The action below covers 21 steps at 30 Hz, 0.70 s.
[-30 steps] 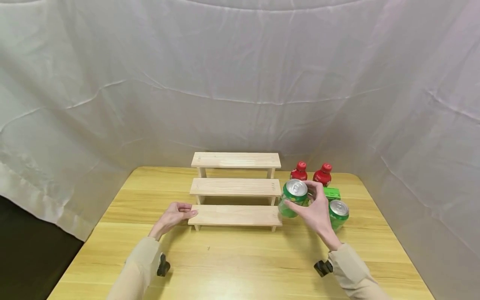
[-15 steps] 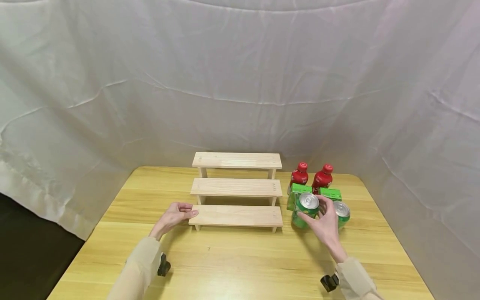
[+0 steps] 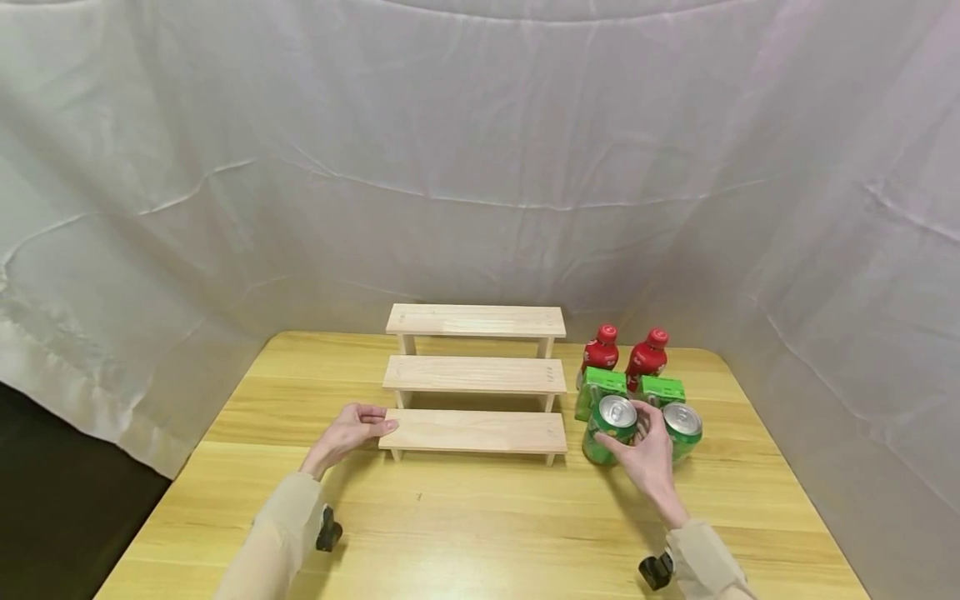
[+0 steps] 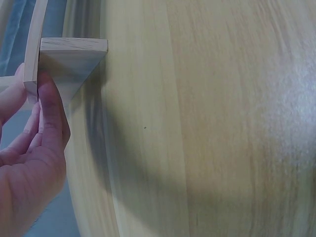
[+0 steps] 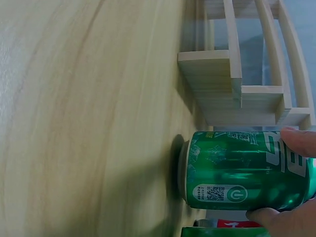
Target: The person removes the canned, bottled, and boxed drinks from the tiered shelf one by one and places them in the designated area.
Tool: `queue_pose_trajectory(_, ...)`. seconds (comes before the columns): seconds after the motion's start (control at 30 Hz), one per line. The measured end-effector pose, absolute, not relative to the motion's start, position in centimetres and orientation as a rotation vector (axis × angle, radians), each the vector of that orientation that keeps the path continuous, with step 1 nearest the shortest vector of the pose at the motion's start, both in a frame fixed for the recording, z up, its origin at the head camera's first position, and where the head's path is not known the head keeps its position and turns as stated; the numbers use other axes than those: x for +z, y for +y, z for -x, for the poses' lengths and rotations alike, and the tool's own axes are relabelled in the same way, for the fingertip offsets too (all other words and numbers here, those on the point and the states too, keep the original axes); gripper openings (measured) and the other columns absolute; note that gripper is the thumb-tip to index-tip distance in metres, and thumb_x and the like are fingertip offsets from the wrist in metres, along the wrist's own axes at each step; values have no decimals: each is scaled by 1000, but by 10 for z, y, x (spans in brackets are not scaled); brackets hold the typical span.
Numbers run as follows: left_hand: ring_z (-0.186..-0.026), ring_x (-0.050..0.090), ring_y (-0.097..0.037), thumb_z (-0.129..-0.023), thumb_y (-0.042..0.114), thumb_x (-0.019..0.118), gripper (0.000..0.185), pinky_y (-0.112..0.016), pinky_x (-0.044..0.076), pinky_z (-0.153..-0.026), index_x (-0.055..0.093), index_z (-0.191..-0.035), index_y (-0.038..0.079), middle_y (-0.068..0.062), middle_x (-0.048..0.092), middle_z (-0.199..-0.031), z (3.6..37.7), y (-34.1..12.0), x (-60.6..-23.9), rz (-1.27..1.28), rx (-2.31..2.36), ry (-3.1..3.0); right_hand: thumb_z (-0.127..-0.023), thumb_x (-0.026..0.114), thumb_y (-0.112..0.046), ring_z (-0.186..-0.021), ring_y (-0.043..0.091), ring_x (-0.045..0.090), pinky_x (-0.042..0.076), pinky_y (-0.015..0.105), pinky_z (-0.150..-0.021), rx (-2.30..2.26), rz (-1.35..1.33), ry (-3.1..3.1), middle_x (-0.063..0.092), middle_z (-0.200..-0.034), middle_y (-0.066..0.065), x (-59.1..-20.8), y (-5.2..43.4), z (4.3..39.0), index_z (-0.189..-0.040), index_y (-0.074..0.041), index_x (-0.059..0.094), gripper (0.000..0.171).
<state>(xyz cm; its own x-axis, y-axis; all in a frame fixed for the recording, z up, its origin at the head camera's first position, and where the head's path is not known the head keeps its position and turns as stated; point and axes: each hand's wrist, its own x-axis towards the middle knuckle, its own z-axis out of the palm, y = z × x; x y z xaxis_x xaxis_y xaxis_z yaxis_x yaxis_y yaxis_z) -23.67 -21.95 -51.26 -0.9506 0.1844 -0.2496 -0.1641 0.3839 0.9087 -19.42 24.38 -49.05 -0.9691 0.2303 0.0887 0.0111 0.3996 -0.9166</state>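
A green soda can (image 3: pixel 617 415) with a silver top stands upright at the right of the wooden rack, gripped near its top by my right hand (image 3: pixel 647 454). In the right wrist view the can (image 5: pixel 237 170) is close to or on the tabletop, thumb on one side and fingers on the other. My left hand (image 3: pixel 348 433) pinches the left end of the lowest board (image 3: pixel 472 431) of the three-step wooden rack. The left wrist view shows thumb above and fingers below that board (image 4: pixel 33 54).
A second green can (image 3: pixel 682 425) stands just right of the held one. Behind are two green boxes (image 3: pixel 606 381) and two red bottles (image 3: pixel 647 358). Grey-white curtains (image 3: pixel 480 167) enclose the wooden table (image 3: pixel 465 533) at the back and sides.
My right hand has carried the green can from beside the rack rightward and down, in front of the left green box. The left hand stays on the rack.
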Motion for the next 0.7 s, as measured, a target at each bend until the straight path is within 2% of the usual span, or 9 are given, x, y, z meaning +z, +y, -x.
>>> queue_pose_trajectory(0.37, -104, 63, -23, -95, 19, 70, 58, -33, 55, -93, 48, -133, -18, -29, 63, -121, 236, -217, -513, -20, 1581, 2334, -77, 82, 3, -142, 44, 42, 32, 48, -121, 1600, 214, -2447, 45, -145, 31, -493, 245, 192, -142, 8, 34, 80)
queue_pose_trajectory(0.7, -101, 62, -21, -95, 17, 69, 57, -28, 54, -88, 47, -133, -19, -29, 62, -121, 237, -220, -512, -9, 1593, 2331, -83, 78, -1, -143, 48, 37, 31, 58, -120, 1465, 89, -2578, 38, -150, 32, -494, 246, 195, -147, 5, 27, 82)
